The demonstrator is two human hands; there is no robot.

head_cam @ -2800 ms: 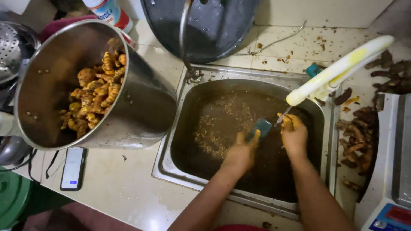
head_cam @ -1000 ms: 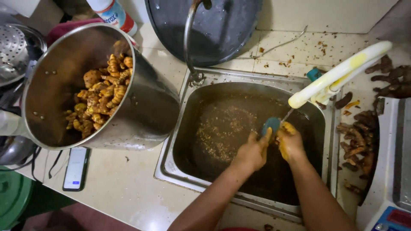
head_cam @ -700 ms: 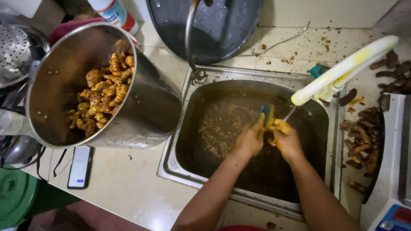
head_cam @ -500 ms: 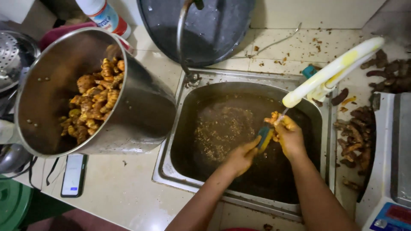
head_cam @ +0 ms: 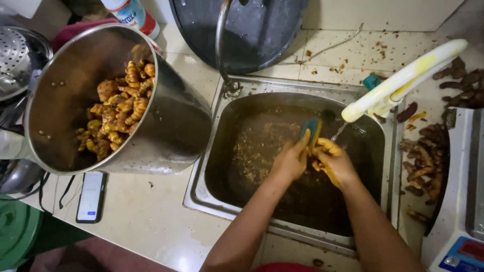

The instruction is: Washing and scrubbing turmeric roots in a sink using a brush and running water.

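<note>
Brush (head_cam: 311, 132) gripped in left hand (head_cam: 290, 161), right hand (head_cam: 334, 162) fingers closed on yellow root (over sink (head_cam: 201, 194))

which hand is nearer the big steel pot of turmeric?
Left. The left hand holds a teal brush over the sink, on the side toward the pot. The right hand sits beyond it, under the faucet.

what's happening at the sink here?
A person is scrubbing a yellow root piece over the sink under the faucet. The left hand holds a blue brush; the right hand grips the root. A tilted steel pot of yellow roots sits left of the sink, and dark unwashed pieces lie to the right.
</note>
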